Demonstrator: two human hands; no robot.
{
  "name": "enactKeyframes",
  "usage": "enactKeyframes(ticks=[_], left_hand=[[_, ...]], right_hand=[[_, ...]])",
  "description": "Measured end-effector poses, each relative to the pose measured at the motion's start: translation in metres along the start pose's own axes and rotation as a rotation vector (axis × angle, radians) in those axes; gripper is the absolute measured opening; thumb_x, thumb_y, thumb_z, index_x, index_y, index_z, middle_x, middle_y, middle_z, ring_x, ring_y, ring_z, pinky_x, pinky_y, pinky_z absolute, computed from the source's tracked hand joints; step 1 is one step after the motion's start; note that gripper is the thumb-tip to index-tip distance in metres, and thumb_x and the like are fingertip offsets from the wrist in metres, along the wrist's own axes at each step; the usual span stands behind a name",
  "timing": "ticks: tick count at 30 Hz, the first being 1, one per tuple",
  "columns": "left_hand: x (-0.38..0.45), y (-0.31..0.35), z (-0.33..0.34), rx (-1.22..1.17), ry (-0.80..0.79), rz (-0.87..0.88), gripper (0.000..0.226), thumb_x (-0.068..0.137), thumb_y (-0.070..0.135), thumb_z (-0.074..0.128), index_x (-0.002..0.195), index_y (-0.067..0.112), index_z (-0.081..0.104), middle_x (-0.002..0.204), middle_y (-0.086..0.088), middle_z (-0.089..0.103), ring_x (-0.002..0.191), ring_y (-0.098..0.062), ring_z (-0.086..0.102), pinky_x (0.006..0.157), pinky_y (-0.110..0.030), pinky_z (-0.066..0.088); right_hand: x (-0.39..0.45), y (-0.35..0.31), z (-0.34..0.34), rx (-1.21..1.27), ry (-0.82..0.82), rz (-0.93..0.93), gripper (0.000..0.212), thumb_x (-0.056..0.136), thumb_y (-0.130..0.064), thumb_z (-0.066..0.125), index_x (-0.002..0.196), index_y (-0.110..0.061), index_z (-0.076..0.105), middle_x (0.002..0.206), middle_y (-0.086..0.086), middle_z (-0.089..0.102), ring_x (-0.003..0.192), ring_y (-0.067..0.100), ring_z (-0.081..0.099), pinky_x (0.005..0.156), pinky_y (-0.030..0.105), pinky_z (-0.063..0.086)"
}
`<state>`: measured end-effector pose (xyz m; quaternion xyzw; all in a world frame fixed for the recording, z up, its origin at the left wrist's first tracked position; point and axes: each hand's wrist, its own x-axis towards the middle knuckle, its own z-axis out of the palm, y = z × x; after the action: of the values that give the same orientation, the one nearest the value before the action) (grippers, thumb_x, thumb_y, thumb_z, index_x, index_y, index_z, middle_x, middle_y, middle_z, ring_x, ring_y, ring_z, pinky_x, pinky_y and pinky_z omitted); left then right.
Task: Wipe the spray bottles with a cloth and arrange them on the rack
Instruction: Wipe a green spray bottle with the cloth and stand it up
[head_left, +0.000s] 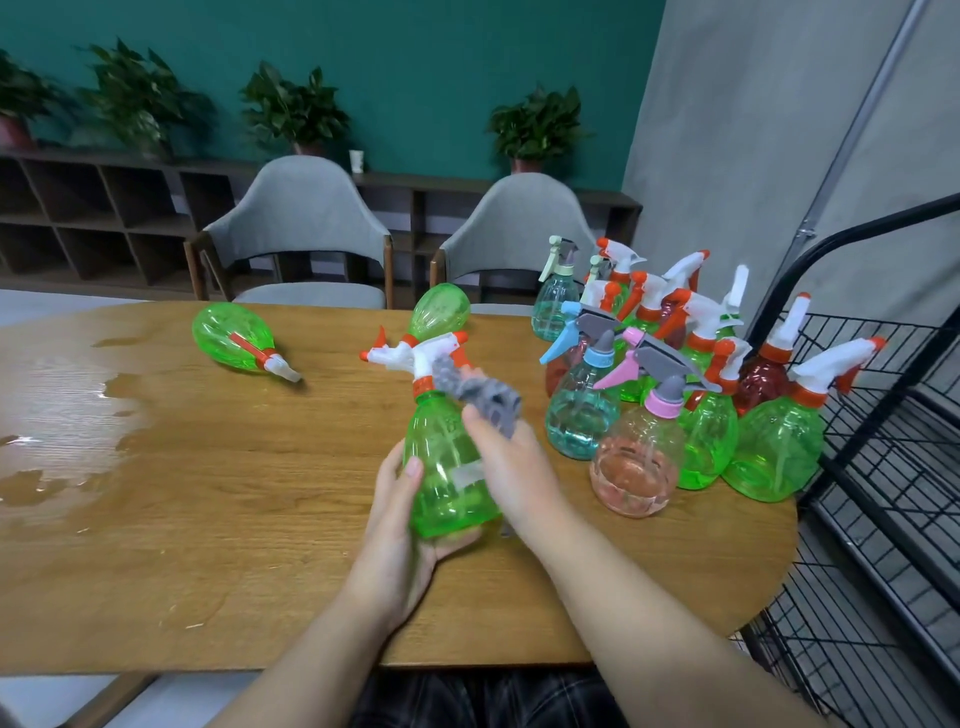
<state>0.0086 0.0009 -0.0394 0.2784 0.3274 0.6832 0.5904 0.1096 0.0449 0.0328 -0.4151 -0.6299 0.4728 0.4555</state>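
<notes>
Green bottle (447, 467) in left hand (397, 525); right hand (511, 467) grips cloth (480, 397).

Your right side is crowded: a tight cluster of upright bottles (675, 374) stands between you and the black wire rack (883, 415), nozzles touching. Left and middle of the table (234, 519) lie open, save two bottles lying flat, one far left (234, 338), one centre (439, 312).
</notes>
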Motion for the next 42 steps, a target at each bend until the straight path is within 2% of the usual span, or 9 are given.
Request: enactKeyframes(ticks=[4,11,17,22,27,30,33,38,42], left_hand=[[0.0,0.001,0.001,-0.031,-0.037,0.003,0.047,0.095,0.038,0.046,0.141,0.03,0.046,0.13,-0.004,0.065,0.106,-0.021,0.068,0.083,-0.055,0.053],[0.002,-0.001,-0.003,-0.049,-0.038,-0.046,0.053,0.094,0.046,0.038,0.143,0.025,0.045,0.135,-0.01,0.061,0.109,-0.024,0.066,0.081,-0.05,0.054],[-0.001,0.002,0.001,-0.014,-0.02,-0.086,0.068,0.086,0.063,0.034,0.137,0.023,0.053,0.126,-0.01,0.066,0.109,-0.024,0.066,0.101,-0.057,0.043],[0.001,0.002,-0.005,-0.076,0.088,-0.084,0.108,0.059,0.07,0.079,0.144,0.015,0.043,0.138,-0.018,0.056,0.119,-0.032,0.06,0.078,-0.045,0.057],[0.004,-0.002,-0.007,-0.107,0.089,-0.095,0.116,0.046,0.063,0.087,0.14,0.011,0.045,0.132,-0.018,0.061,0.105,-0.03,0.067,0.067,-0.043,0.058],[0.001,0.0,-0.004,-0.118,0.061,-0.074,0.097,0.049,0.064,0.083,0.129,0.016,0.056,0.115,-0.012,0.071,0.085,-0.022,0.073,0.057,-0.034,0.057],[-0.001,0.001,-0.001,-0.106,0.04,-0.062,0.059,0.075,0.055,0.053,0.121,0.018,0.06,0.098,-0.004,0.075,0.079,-0.017,0.073,0.057,-0.032,0.058],[-0.002,0.003,0.0,-0.075,0.047,-0.043,0.057,0.087,0.051,0.055,0.134,0.019,0.053,0.124,-0.012,0.067,0.101,-0.026,0.069,0.071,-0.043,0.059],[-0.001,0.002,-0.001,-0.057,0.036,-0.03,0.055,0.092,0.051,0.048,0.139,0.023,0.049,0.13,-0.01,0.064,0.104,-0.023,0.068,0.074,-0.046,0.058]], right_hand=[[0.0,0.018,0.007,-0.16,-0.101,-0.089,0.055,0.087,-0.023,0.049,0.141,-0.03,0.045,0.145,-0.016,0.043,0.14,0.004,0.029,0.118,0.034,0.023],[-0.009,0.019,0.006,-0.085,-0.14,-0.205,0.046,0.074,-0.014,0.043,0.112,-0.02,0.068,0.122,-0.011,0.061,0.134,0.0,0.036,0.107,0.012,0.024],[-0.02,0.025,-0.006,0.04,-0.125,-0.267,0.036,0.062,-0.031,0.048,0.086,-0.03,0.074,0.122,-0.001,0.063,0.123,0.003,0.05,0.101,0.017,0.035],[-0.029,0.029,-0.006,0.176,-0.094,-0.286,0.029,0.059,-0.03,0.048,0.061,-0.017,0.073,0.097,0.004,0.069,0.099,0.014,0.062,0.084,0.018,0.044],[-0.026,0.012,-0.017,0.801,0.088,0.121,0.023,0.061,-0.016,0.045,0.04,-0.012,0.053,0.044,0.007,0.049,0.05,0.019,0.054,0.069,0.03,0.047],[-0.011,0.01,-0.029,1.085,0.267,0.392,0.022,0.082,-0.014,0.042,0.068,-0.005,0.056,0.063,0.014,0.06,0.064,0.027,0.061,0.076,0.039,0.049],[-0.004,0.009,-0.026,1.033,0.278,0.391,0.034,0.093,-0.021,0.046,0.116,-0.001,0.061,0.113,0.02,0.066,0.106,0.035,0.062,0.101,0.048,0.043],[-0.007,-0.007,-0.006,0.673,0.023,0.253,0.023,0.093,-0.022,0.051,0.1,-0.007,0.068,0.1,0.012,0.073,0.089,0.022,0.07,0.08,0.036,0.054],[-0.009,0.001,0.005,0.048,-0.203,-0.063,0.04,0.085,-0.024,0.054,0.125,-0.028,0.059,0.136,-0.012,0.053,0.133,0.0,0.038,0.11,0.017,0.026]])
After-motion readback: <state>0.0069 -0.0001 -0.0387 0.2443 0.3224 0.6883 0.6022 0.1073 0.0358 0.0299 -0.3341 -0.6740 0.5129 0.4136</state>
